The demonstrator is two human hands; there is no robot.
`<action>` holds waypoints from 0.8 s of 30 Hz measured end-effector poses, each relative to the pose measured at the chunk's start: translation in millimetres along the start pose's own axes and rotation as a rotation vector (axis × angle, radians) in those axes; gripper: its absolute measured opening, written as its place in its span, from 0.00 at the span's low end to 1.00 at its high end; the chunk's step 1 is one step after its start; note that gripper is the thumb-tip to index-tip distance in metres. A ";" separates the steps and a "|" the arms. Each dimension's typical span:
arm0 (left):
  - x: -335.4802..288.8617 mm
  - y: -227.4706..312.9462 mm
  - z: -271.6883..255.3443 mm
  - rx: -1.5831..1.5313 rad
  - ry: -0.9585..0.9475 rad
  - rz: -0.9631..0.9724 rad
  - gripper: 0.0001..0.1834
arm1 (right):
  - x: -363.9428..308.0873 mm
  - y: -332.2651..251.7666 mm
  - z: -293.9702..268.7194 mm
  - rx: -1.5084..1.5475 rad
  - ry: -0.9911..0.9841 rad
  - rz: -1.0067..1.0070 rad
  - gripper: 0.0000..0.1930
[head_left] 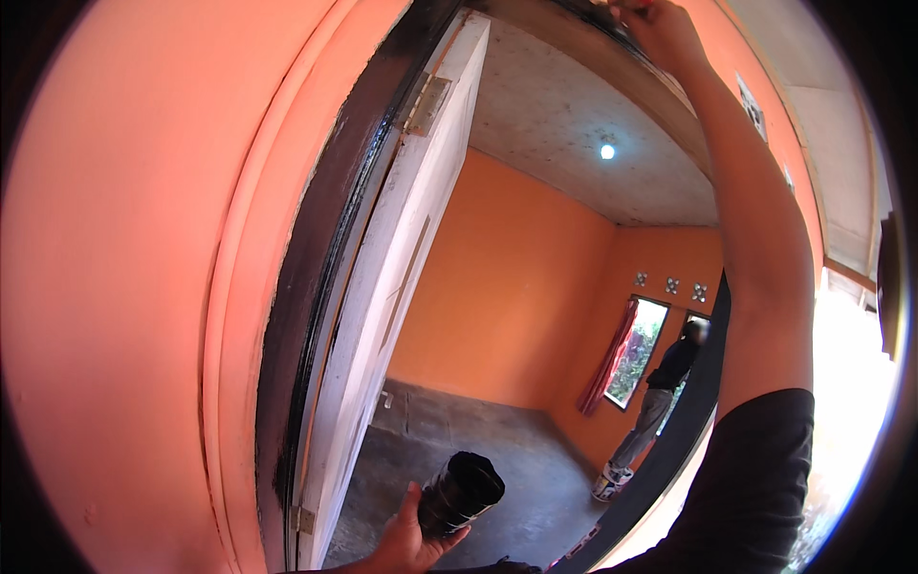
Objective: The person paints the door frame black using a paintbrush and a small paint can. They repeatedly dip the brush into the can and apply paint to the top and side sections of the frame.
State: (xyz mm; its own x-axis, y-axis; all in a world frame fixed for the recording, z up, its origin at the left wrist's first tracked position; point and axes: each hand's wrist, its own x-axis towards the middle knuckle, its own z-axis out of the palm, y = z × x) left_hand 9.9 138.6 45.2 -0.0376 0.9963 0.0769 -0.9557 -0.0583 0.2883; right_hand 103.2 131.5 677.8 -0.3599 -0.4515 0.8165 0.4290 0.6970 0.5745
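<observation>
My left hand is wrapped around a dark, paint-smeared can, tilted a little to the right; its inside looks black. My right arm reaches high, and my right hand is closed at the top beam of the door frame. In its fingers is a paintbrush with a red part showing, mostly cut off by the upper edge. The left post of the door frame is coated in dark paint, glossy along its inner edge. Brown wood shows on the underside of the top beam.
A whitish door stands swung inward on metal hinges. Orange wall borders the frame. Inside, beyond a grey floor, a person stands raised on a bucket by the windows. A lit bulb hangs overhead.
</observation>
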 end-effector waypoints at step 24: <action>-1.8 9.2 0.6 0.009 -0.020 -0.014 0.28 | -7.9 51.4 -30.6 -0.353 -0.051 -0.004 0.17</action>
State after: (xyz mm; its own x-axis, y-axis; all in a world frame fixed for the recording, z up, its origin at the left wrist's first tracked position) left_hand 1.4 136.2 48.3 -0.0182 0.9956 0.0915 -0.9534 -0.0449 0.2983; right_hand 153.5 153.8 702.6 -0.3991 -0.4189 0.8157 0.6840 0.4564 0.5690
